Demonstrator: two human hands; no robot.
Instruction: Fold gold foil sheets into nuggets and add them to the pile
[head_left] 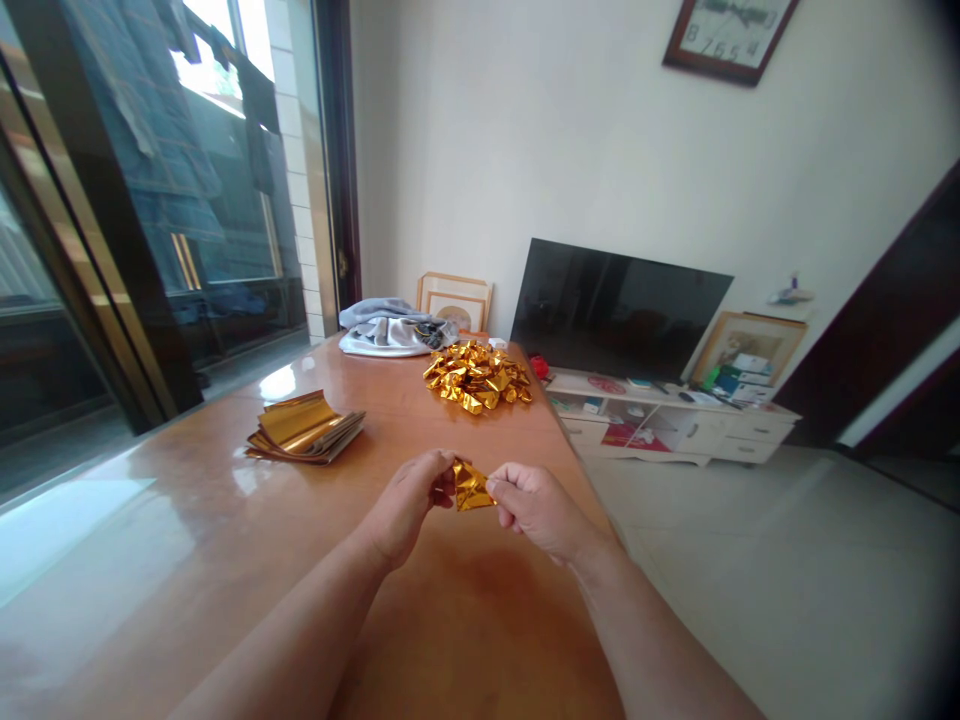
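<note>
Between my two hands is a piece of gold foil paper [472,488], partly folded and creased, held above the wooden table [465,620]. My left hand [415,498] pinches its left edge between thumb and fingers. At its right corner, the thumb and forefinger of my right hand [534,505] are closed on it. Beyond the hands lies a heap of folded gold foil pieces [480,376]. A stack of flat gold foil sheets [304,428] rests on the table to the left, its edges curling up.
Folded grey and white cloth [394,328] lies at the table's far end, with picture frames [454,300] behind. Past the table's right edge stand a white cabinet [690,430] and a dark television [622,310]. A glass sliding door [157,200] is on the left.
</note>
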